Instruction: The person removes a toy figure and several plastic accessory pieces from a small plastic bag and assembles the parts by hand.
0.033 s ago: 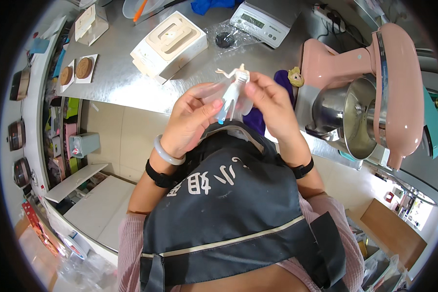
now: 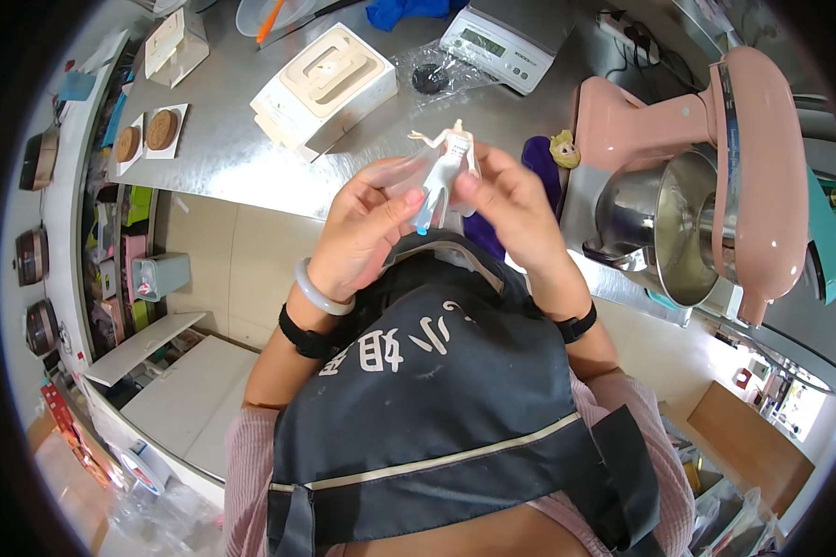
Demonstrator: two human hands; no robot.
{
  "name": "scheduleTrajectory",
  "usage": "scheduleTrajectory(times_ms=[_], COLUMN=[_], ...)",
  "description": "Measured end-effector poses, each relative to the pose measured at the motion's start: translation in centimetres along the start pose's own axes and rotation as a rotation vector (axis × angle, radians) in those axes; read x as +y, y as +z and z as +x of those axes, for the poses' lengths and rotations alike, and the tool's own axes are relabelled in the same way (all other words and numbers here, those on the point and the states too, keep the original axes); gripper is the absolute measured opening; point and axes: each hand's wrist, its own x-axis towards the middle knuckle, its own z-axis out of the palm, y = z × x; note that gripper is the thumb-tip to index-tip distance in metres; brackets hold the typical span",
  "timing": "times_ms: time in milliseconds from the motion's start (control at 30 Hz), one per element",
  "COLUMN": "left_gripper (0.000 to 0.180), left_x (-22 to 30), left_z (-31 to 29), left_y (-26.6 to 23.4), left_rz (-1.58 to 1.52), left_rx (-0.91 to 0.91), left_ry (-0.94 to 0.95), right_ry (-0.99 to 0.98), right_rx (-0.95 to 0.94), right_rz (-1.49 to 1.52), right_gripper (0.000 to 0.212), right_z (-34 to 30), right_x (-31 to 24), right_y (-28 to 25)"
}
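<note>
A small headless doll figurine (image 2: 449, 160) in a pale white-blue dress is upright between my hands, one arm stretched out to the left. My left hand (image 2: 370, 215) pinches its lower skirt, with the thumb in front and the fingers behind. On the other side my right hand (image 2: 506, 200) is closed on the skirt's right edge, thumb in front. A thin translucent piece spreads from the figurine behind my fingers. Just right of my right hand lies a blond doll head (image 2: 564, 148), by a dark purple piece (image 2: 539, 162) that my hand partly covers.
A pink stand mixer (image 2: 762, 167) with a steel bowl (image 2: 655, 218) stands close on the right. Farther off on the steel table are a white box (image 2: 330, 93), crumpled clear plastic with something black (image 2: 429, 78), and a digital scale (image 2: 502, 46). Round brown cookies (image 2: 162, 130) lie at left.
My right thumb has slid a little down and left along the figurine's skirt. The figurine has shifted very slightly to the left; my left hand stays nearly still.
</note>
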Motion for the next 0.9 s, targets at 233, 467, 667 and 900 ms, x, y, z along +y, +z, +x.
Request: scheduleTrajectory(times_ms=[233,467,667,900], left_gripper=[0.037,0.037,0.037,0.049], left_x=[-0.4,-0.7,-0.4,0.3], left_z=[0.4,0.5,0.7,0.5], left_y=[-0.1,-0.5,-0.5,-1.0], left_rz=[-0.048,-0.047,-0.11,-0.236], left_rx=[0.035,-0.003,0.007,0.003], left_ry=[-0.008,-0.023,-0.047,-0.031], right_ry=[0.076,0.099,0.088,0.146], right_rx=[-0.071,-0.043,-0.067,0.218], right_rz=[0.018,0.025,0.048,-0.105], right_gripper=[0.036,0.037,0.043,0.047], right_z=[0.1,0.1,0.3,1.5], right_x=[0.4,0.7,0.8,1.2], right_y=[0.7,0.7,-0.4,-5.3])
